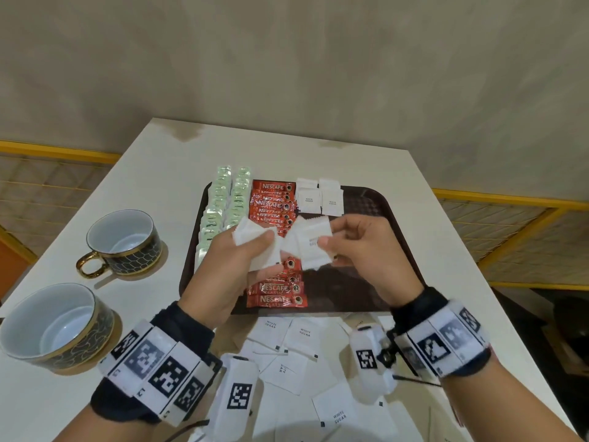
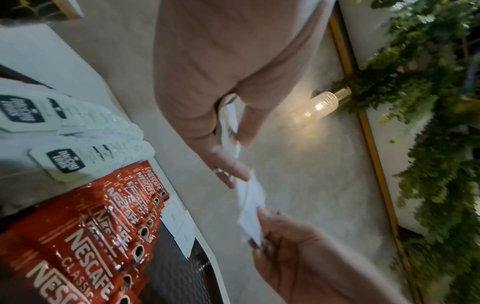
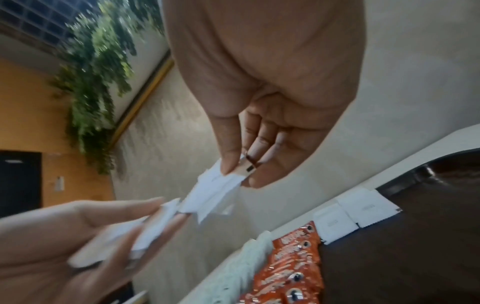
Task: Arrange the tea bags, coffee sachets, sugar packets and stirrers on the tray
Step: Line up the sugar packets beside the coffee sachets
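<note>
A dark brown tray (image 1: 392, 205) carries two columns of pale green tea bags (image 1: 220, 202), a column of red Nescafe sachets (image 1: 274, 202) and a few white sugar packets (image 1: 318, 197) at its far end. Above the tray, my left hand (image 1: 242, 250) grips a small bunch of white sugar packets (image 1: 255, 240). My right hand (image 1: 353, 244) pinches one sugar packet (image 1: 314, 242) between thumb and fingers, close to the left hand's bunch. In the right wrist view the pinched packet (image 3: 213, 195) hangs from the thumb (image 3: 228, 148). No stirrers are visible.
Two black-and-gold cups (image 1: 124, 240) (image 1: 57, 327) stand on the white table (image 1: 446, 282) left of the tray. Several loose sugar packets (image 1: 299, 355) lie on the table between the tray and me. Railings with yellow frames flank the table.
</note>
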Available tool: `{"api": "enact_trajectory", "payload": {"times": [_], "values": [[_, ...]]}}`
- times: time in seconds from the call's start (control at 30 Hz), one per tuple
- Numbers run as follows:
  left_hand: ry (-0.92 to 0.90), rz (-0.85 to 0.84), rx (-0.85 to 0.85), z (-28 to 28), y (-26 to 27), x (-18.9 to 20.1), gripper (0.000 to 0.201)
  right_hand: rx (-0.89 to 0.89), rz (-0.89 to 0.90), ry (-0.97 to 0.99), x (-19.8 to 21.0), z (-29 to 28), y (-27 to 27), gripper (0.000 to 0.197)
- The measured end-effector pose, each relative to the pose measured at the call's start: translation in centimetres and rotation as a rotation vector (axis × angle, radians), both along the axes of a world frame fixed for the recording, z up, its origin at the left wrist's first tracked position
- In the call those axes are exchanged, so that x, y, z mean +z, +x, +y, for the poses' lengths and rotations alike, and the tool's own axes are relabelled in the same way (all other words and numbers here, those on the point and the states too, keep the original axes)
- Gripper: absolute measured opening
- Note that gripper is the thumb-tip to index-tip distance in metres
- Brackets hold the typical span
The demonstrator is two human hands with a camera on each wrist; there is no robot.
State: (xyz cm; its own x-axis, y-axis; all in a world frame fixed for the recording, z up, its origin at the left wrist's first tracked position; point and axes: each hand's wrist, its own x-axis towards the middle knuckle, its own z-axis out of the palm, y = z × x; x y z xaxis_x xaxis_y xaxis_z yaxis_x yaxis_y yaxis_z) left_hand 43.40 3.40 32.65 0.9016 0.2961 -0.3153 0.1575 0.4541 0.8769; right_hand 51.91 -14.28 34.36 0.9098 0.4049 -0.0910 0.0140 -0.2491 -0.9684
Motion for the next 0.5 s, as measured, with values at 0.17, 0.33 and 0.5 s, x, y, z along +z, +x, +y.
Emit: {"api": "enact_trajectory", "payload": {"times": [0.17,0.33,0.5], "values": [[-0.045,0.036,0.099,1.5,0.1,-1.3,0.037,-0.282,0.142,-0.064,-3.8,2.4,8.3,0.019],[-0.055,0.051,0.112,2.6,-0.3,-2.2,0.034,-0.403,0.383,0.08,-7.1,4.5,13.1,0.025],[-0.055,0.04,0.122,3.5,-0.3,-2.2,0.032,-0.492,0.473,0.145,-9.1,5.8,14.0,0.013]]}}
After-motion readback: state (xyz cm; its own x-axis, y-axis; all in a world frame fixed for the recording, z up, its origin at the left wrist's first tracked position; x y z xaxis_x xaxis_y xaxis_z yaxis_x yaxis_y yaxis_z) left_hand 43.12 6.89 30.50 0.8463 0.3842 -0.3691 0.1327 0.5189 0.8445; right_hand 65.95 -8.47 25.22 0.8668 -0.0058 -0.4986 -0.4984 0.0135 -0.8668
